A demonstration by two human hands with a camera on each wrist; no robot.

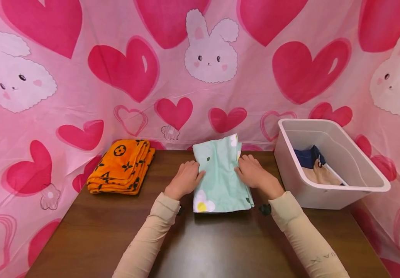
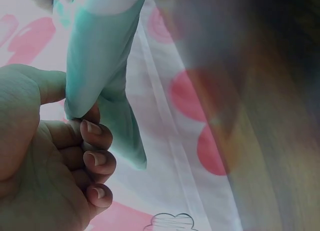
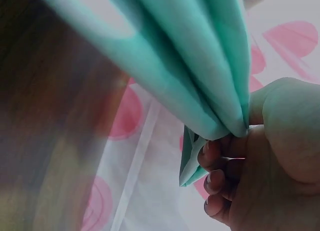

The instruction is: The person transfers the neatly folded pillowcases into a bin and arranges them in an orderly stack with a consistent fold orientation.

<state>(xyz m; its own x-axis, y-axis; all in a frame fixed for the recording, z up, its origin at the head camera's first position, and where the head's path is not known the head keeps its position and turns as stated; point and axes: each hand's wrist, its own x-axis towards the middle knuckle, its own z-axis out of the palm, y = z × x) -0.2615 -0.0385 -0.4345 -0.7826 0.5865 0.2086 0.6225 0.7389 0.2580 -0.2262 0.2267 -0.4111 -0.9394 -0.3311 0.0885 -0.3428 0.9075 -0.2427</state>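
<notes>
A mint-green cloth (image 1: 221,173) with white daisies and small leaves, folded into a narrow rectangle, is held up over the middle of the table. My left hand (image 1: 187,177) pinches its left edge, thumb on the near face. On the opposite edge my right hand (image 1: 255,172) pinches too. The left wrist view shows the cloth (image 2: 102,51) between the thumb and curled fingers of the left hand (image 2: 50,156). In the right wrist view several folded layers of the cloth (image 3: 185,56) gather in the grip of the right hand (image 3: 270,156).
An orange folded blanket (image 1: 120,166) with black motifs lies at the table's left. To the right stands a white plastic bin (image 1: 325,197) holding navy and tan clothing (image 1: 316,166). The brown wooden table (image 1: 217,247) ends at a pink heart-and-bunny curtain (image 1: 179,88).
</notes>
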